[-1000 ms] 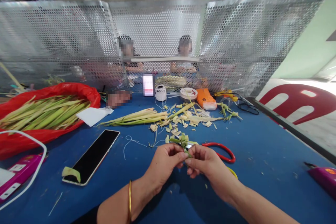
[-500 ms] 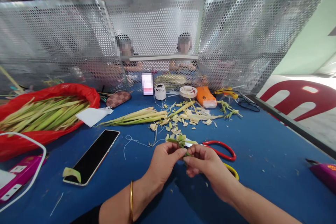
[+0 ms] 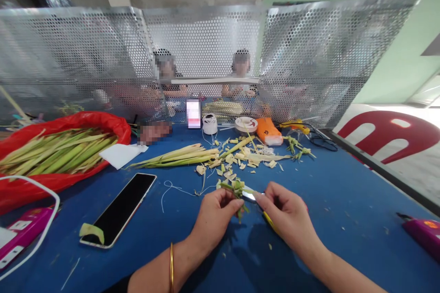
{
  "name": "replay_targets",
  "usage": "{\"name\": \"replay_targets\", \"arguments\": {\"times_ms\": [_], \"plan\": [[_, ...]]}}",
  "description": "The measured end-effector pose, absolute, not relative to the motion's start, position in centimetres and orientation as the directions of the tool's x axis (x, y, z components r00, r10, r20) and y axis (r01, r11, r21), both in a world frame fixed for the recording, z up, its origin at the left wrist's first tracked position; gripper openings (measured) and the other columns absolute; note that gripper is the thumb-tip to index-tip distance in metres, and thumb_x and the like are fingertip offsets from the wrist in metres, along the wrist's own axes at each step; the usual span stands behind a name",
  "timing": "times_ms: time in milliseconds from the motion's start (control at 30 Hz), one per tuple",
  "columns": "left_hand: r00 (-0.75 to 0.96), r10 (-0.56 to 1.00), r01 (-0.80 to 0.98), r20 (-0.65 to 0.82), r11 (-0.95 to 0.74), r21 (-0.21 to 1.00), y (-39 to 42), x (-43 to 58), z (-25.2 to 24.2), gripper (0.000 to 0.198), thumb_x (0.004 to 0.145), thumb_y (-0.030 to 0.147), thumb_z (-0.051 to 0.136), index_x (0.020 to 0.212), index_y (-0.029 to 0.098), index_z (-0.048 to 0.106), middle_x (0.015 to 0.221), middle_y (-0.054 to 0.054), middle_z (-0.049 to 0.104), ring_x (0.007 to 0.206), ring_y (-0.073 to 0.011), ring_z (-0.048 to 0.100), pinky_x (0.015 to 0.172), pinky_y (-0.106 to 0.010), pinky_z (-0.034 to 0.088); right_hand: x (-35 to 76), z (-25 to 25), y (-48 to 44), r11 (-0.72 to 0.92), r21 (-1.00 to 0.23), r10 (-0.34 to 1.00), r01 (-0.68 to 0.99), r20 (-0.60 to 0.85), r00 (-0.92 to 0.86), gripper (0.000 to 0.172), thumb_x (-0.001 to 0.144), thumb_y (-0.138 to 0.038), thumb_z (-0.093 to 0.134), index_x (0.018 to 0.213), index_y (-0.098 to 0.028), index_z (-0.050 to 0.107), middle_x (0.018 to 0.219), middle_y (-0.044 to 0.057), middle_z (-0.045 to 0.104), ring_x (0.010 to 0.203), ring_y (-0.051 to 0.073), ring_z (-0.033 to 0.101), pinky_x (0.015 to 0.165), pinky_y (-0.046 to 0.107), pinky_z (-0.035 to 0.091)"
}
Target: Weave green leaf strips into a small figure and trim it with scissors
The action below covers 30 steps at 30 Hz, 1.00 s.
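Between thumb and fingers, my left hand [image 3: 220, 210] pinches a small green figure of knotted leaf strips [image 3: 237, 187], with short ends hanging below. My right hand [image 3: 283, 208] is closed at the tip of a strip that sticks out to the figure's right. Beneath that hand lie scissors [image 3: 248, 195], whose blades and a bit of yellow handle show; the rest is covered. Leaf scraps [image 3: 230, 175] are scattered beyond my hands, beside a bundle of long pale-green leaves [image 3: 175, 156].
Left are a red bag [image 3: 120, 123] of leaves, a phone [image 3: 125, 208] and a purple power strip [image 3: 34, 224]. White thread [image 3: 209, 124], tape [image 3: 246, 124] and an orange packet [image 3: 269, 132] stand behind. Two people sit beyond a perforated metal screen [image 3: 206, 32].
My right hand has moved right, off the lower part of the figure, and now covers the red scissor handle. My left hand has kept its hold.
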<state>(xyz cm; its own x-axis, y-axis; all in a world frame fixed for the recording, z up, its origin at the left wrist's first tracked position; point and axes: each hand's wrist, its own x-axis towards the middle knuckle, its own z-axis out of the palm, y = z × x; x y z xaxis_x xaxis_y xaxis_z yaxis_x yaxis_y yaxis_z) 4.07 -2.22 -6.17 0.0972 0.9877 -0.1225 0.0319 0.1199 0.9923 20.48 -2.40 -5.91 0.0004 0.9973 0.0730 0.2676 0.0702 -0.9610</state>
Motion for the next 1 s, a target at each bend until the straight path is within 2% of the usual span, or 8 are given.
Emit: {"name": "replay_targets", "arguments": {"times_ms": [67,133,233,433,700,800,867,1000], "plan": [[0.145,0.981,0.047,-0.13,0.125,0.991,-2.5,4.2,-6.3,0.019,0.068,0.03,0.069,0.063,0.016,0.056,0.058,0.0,0.06,0.056,-0.0122,0.053,0.059,-0.024,0.041,20.9,-5.7,-2.0,0.181,-0.92,0.976,0.346,0.21,0.048,0.022,0.073,-0.037,0.07,0.067,-0.022,0.055,0.062,-0.002,0.057,0.061,0.014,0.052,0.057,0.026,0.039],[0.188,0.971,0.076,-0.145,0.133,0.988,-2.8,4.4,-6.5,0.022,0.068,0.03,0.07,0.062,0.016,0.054,0.055,0.002,0.056,0.053,-0.0106,0.049,0.054,-0.023,0.038,20.9,-5.5,-1.9,0.176,-0.936,0.984,0.305,0.162,-0.073,0.015,0.07,-0.031,0.071,0.08,-0.021,0.064,0.078,0.001,0.065,0.076,0.018,0.057,0.068,0.028,0.043],[0.247,0.953,0.042,-0.178,0.173,0.984,-3.2,4.5,-6.5,0.029,0.066,0.037,0.074,0.063,0.017,0.052,0.054,0.002,0.054,0.051,-0.0101,0.047,0.051,-0.022,0.037,20.3,-5.3,-2.3,0.099,-0.969,0.973,0.226,0.047,-0.228,0.01,0.073,-0.029,0.068,0.078,-0.02,0.067,0.073,0.001,0.065,0.071,0.018,0.058,0.065,0.028,0.043],[0.265,0.95,-0.012,-0.162,0.172,0.985,-3.0,4.6,-6.3,0.04,0.061,0.05,0.077,0.061,0.016,0.055,0.051,0.002,0.054,0.049,-0.0103,0.047,0.049,-0.022,0.038,19.6,-5.3,-3.0,0.349,-0.839,0.929,0.417,0.253,-0.269,0.007,0.078,-0.021,0.064,0.081,-0.023,0.07,0.077,0.003,0.065,0.072,0.018,0.057,0.066,0.028,0.041],[0.258,0.903,-0.004,-0.342,0.355,0.935,-2.1,4.0,-7.3,0.053,0.067,0.057,0.07,0.1,0.016,0.061,0.084,-0.005,0.068,0.051,-0.0103,0.061,0.052,-0.023,0.045,22.8,-4.8,0.0,0.028,-0.992,0.992,0.125,0.012,-0.129,0.023,0.071,-0.041,0.071,0.07,-0.018,0.064,0.058,-0.004,0.055,0.055,0.012,0.051,0.057,0.025,0.04],[0.248,0.9,-0.023,-0.36,0.377,0.926,-2.0,3.8,-7.6,0.046,0.068,0.052,0.07,0.094,0.014,0.062,0.085,-0.007,0.069,0.053,-0.0098,0.061,0.054,-0.023,0.046,26.3,-4.0,2.9,-0.07,-0.985,0.995,0.155,-0.081,-0.066,0.033,0.066,-0.05,0.073,0.068,-0.018,0.063,0.056,-0.003,0.055,0.052,0.011,0.05,0.056,0.026,0.041],[0.273,0.899,-0.003,-0.342,0.356,0.935,-2.1,4.0,-7.7,0.04,0.067,0.045,0.072,0.09,0.013,0.063,0.079,-0.006,0.069,0.053,-0.0093,0.06,0.054,-0.022,0.045,28.8,-3.4,5.7,-0.154,-0.938,0.988,0.31,-0.144,0.056,0.034,0.064,-0.05,0.074,0.064,-0.017,0.063,0.055,-0.001,0.056,0.05,0.012,0.05,0.052,0.026,0.04],[0.307,0.89,0.055,-0.336,0.336,0.94,-2.2,4.3,-7.9,0.029,0.065,0.033,0.07,0.084,0.012,0.064,0.071,-0.004,0.068,0.05,-0.0085,0.058,0.052,-0.021,0.041,32.4,-1.7,11.8,-0.192,-0.89,0.96,0.413,-0.083,0.267,0.032,0.072,-0.045,0.07,0.06,-0.017,0.06,0.052,0.003,0.057,0.05,0.014,0.052,0.05,0.028,0.039]]}}
